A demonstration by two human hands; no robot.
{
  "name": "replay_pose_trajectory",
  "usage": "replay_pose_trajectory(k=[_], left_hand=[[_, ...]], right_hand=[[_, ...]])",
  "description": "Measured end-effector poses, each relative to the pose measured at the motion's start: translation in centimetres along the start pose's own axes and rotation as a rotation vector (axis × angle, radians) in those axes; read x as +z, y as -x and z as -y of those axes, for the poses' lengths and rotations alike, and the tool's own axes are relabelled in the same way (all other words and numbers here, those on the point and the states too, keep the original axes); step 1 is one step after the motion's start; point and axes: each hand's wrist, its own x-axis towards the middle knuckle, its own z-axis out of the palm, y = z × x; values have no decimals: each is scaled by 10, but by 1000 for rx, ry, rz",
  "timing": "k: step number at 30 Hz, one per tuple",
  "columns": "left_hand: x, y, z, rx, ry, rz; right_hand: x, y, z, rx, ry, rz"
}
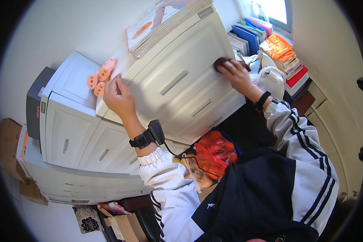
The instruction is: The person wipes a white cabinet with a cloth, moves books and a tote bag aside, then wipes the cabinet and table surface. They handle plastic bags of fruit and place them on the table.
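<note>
On drawer unit [177, 80]: right hand [237, 74] presses dark cloth [221, 61]; left hand [119, 99] rests flat.

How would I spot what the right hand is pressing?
Find the big white drawer cabinet. Near its upper right edge, beside the book piles, the right hand presses a small dark brown pad against its front, the only dark thing there.

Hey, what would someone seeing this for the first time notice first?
Probably the white drawer cabinet filling the middle, with the right hand pressing a dark cloth against its front. The left hand rests at its top edge beside pink plastic rollers. Below, a red plastic bag stands out near the person's white sleeve.
</note>
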Motion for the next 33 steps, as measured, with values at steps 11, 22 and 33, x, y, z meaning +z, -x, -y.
replay_pose_trajectory(k=[11, 22, 33], left_hand=[[4, -2, -3, -8, -42, -66], [6, 1, -8, -39, 3, -85], [9, 1, -5, -26, -24, -111]], right_hand=[[-28, -23, -18, 772, -413, -136], [-10, -83, -28, 307, -125, -331], [24, 31, -2, 473, -133, -62]])
